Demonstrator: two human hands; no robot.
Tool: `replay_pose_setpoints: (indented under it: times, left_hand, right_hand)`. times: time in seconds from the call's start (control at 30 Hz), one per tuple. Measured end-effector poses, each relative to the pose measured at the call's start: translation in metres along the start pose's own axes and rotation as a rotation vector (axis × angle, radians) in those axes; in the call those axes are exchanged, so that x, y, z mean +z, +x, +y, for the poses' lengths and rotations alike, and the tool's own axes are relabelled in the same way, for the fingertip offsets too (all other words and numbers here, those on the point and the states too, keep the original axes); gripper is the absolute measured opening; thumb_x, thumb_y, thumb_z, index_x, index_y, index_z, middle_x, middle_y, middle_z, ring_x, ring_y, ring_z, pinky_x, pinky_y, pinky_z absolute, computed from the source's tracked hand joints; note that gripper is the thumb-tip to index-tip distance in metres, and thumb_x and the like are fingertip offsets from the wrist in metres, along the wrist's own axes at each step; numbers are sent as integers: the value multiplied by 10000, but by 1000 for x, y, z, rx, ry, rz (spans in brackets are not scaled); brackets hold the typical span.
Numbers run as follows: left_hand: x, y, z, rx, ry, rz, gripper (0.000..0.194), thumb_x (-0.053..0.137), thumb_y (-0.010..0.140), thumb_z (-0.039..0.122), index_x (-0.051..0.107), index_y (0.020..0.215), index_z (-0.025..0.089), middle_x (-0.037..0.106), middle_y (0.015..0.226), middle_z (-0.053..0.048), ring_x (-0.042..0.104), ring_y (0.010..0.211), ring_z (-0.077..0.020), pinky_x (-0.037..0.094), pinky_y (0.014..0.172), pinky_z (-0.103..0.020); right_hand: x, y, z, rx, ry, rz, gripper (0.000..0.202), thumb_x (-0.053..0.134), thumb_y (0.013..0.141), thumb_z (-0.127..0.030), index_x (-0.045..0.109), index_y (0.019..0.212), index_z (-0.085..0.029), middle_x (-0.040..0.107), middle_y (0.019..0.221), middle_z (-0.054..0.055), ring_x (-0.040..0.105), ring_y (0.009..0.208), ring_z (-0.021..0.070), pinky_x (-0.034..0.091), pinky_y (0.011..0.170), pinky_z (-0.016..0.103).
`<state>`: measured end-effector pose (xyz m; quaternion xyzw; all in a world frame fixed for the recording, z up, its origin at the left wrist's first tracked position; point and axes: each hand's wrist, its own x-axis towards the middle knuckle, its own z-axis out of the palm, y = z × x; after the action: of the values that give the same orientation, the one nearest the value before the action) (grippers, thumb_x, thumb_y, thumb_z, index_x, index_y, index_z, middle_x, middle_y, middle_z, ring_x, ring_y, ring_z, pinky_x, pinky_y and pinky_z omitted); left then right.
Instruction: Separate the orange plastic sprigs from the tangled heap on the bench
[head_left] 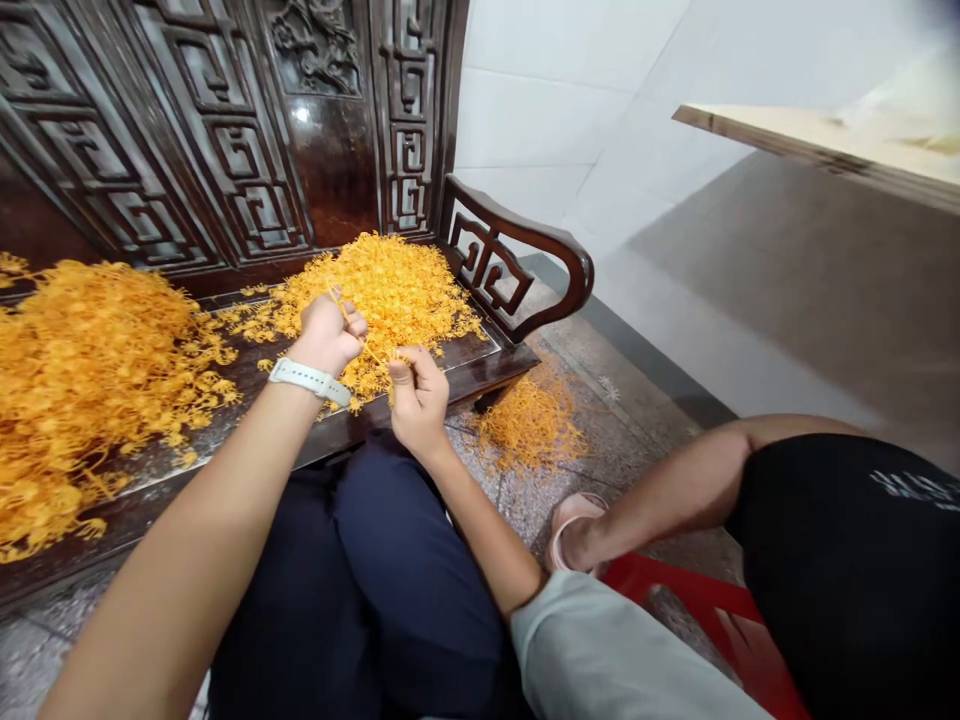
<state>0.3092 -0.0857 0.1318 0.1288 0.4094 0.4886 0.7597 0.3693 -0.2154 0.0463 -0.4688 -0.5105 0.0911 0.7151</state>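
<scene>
My left hand, with a pale watch band at the wrist, is closed on a thin orange plastic strip. To its right my right hand pinches the lower end of the same strip between thumb and fingers. The strip runs slantwise across the gap between both hands. Behind them a heap of small orange plastic pieces rests on the dark wooden bench. A larger heap of orange pieces lies on the bench at the left.
The bench's carved backrest and curved armrest rise behind. Thin orange scraps lie on the floor. A person's leg and red stool are at the right, below a board edge.
</scene>
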Motion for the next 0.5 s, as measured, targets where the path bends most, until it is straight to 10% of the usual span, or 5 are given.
replay_pose_setpoints:
  times: [0.5]
  left_hand:
    - [23, -6, -18, -13, 38, 44, 252, 499, 1038, 146, 352, 855, 237, 284, 569, 96, 191, 353, -43, 105, 372, -152]
  right_hand:
    - [-42, -13, -42, -420, -336, -275, 143, 688, 1040, -221, 653, 901, -224, 708, 734, 16, 591, 602, 153, 440, 606, 313]
